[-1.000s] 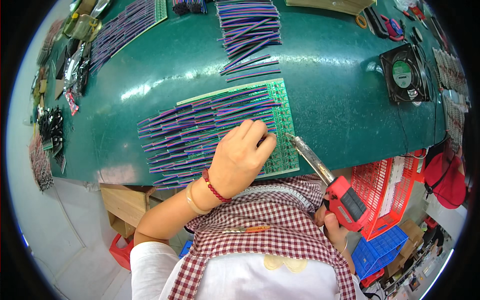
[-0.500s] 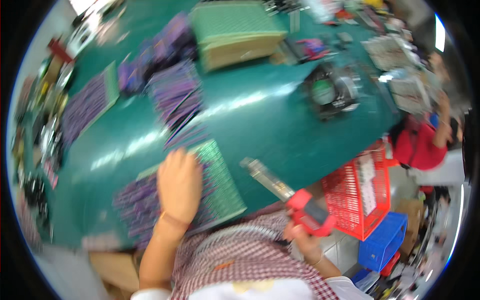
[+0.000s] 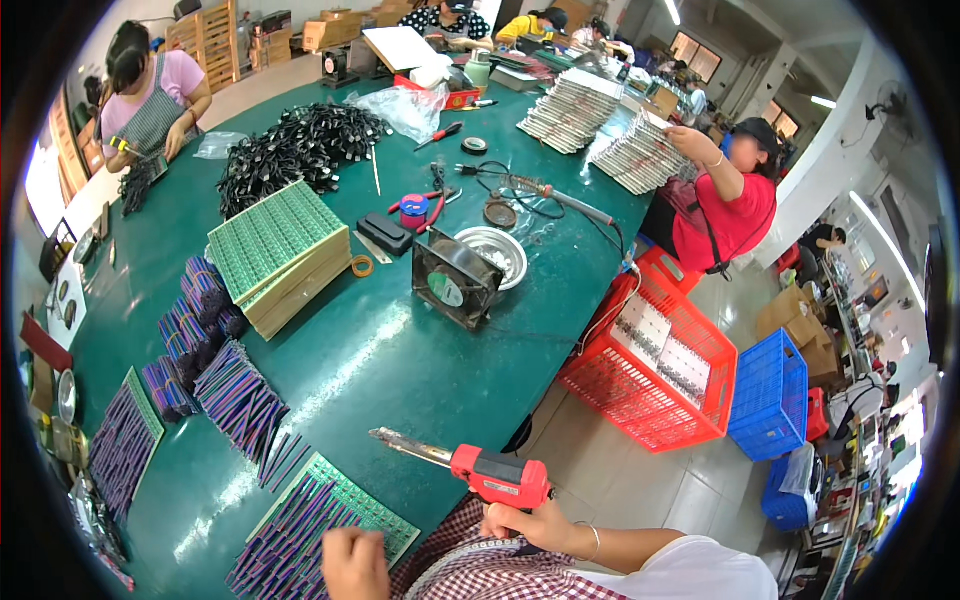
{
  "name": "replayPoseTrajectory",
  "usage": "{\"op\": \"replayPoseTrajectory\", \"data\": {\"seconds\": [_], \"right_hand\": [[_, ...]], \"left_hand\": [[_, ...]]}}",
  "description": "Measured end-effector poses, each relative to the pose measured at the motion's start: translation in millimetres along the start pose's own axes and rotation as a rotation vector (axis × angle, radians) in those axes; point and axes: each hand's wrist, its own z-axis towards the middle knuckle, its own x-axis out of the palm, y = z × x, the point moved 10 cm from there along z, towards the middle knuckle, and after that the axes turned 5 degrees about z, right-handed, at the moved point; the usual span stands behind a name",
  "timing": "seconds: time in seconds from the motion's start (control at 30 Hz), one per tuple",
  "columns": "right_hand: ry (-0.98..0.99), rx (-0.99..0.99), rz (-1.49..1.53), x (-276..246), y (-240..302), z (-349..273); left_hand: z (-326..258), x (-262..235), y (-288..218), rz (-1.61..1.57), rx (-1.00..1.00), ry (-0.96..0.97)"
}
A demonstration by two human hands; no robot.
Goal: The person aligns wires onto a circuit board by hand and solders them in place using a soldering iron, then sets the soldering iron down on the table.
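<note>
My right hand [image 3: 532,524] is wrapped round the grip of a red and black soldering gun [image 3: 500,474], whose metal tip points left over the table edge. My left hand [image 3: 356,566] is curled closed at the lower edge, over a green circuit board panel [image 3: 390,524]. Rows of purple and dark wires [image 3: 290,550] lie across that panel. Whatever the left fingers pinch, if anything, is hidden. Beyond the panel lie a few loose wires [image 3: 284,458] and a larger wire pile [image 3: 238,396].
A stack of green panels [image 3: 280,240], bundled wires [image 3: 196,318], a fan [image 3: 450,282] and a white bowl [image 3: 507,250] stand on the green table. Another wired panel [image 3: 125,440] lies left. Red [image 3: 640,415] and blue [image 3: 768,390] crates stand right. Co-workers are around the table.
The view has swung up and to the right, showing more of the room. The soldering gun now lies more level in my right hand. My left hand sits lower in the picture.
</note>
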Motion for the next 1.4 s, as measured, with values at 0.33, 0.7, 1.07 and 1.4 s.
{"op": "replayPoseTrajectory", "data": {"seconds": [0.33, 0.7, 1.07, 1.4], "right_hand": [[0.229, 0.199, 0.206, 66.7, -31.6, 6.8], [0.148, 0.133, 0.149, 70.1, -44.0, 21.0], [0.169, 0.001, -0.314, 34.3, 7.7, 15.7], [0.199, 0.097, -0.248, 13.0, -7.9, -2.5]], "left_hand": [[-21.2, 12.2, 4.3, 0.012, 0.025, -0.023], [-24.5, 8.1, 27.9, -0.013, -0.027, -0.050], [2.9, -8.2, 63.0, -0.006, -0.146, -0.179], [-5.0, -0.6, 57.1, 0.060, -0.051, -0.204]]}}
